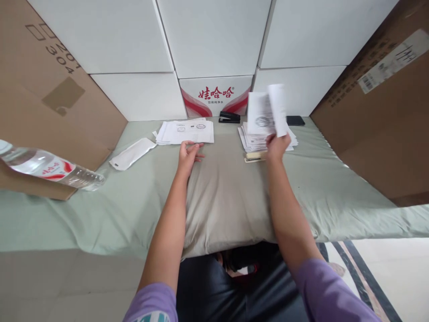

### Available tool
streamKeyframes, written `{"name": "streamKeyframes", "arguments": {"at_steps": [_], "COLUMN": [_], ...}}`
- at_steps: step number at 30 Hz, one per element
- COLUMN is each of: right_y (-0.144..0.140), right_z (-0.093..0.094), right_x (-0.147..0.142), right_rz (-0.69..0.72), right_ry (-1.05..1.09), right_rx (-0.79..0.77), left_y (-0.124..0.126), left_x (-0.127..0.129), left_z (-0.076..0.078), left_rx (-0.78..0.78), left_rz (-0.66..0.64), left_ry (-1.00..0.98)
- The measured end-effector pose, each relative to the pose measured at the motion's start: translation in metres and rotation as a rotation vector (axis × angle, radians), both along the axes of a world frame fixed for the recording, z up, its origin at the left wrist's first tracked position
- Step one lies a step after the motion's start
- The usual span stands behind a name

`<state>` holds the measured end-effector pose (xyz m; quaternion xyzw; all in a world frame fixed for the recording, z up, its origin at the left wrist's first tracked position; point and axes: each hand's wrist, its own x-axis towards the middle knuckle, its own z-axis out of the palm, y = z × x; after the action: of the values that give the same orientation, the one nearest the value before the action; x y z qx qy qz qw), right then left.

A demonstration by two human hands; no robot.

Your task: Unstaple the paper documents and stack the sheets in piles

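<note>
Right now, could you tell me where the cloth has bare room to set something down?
Bare: between the left hand and right hand, and right of the right paper stack. Crowded: the back edge, around the left paper stack and stapler.

The person wore short purple sleeves (330, 290), well back from both bare hands, the left one (152, 308) showing a teal-and-white print, over dark trousers (214, 290).

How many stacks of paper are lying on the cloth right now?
2: the left stack just beyond the left hand, and the right stack under the right hand, which lifts some sheets off it.
</note>
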<state>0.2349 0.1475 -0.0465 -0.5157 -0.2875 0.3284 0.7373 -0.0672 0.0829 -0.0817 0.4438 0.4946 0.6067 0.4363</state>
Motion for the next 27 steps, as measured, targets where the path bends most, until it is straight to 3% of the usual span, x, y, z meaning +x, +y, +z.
{"name": "streamKeyframes", "arguments": {"at_steps": [2, 6, 12, 17, 27], "right_y": [0.005, 0.005, 0.013, 0.014, 0.01], "right_z": [0.0, -0.009, -0.027, -0.03, -0.022], "right_x": [0.033, 0.061, 0.056, 0.054, 0.051], "right_rz": [-0.03, 0.155, 0.276, 0.355, 0.309], "right_ry": [0.002, -0.023, 0.007, -0.011, 0.118], "right_rx": [-0.089, -0.213, -0.314, -0.332, -0.309], "left_y": [0.002, 0.005, 0.006, 0.005, 0.002], "left_x": [-0.001, -0.001, 0.0, 0.0, 0.002], "left_z": [-0.002, -0.004, -0.006, -0.005, 0.0], "left_rx": [-0.017, -0.052, -0.088, -0.113, -0.125], "left_rz": [0.012, 0.016, 0.006, -0.012, 0.003], "left_ry": [-0.006, 0.0, 0.019, 0.052, 0.081]}}
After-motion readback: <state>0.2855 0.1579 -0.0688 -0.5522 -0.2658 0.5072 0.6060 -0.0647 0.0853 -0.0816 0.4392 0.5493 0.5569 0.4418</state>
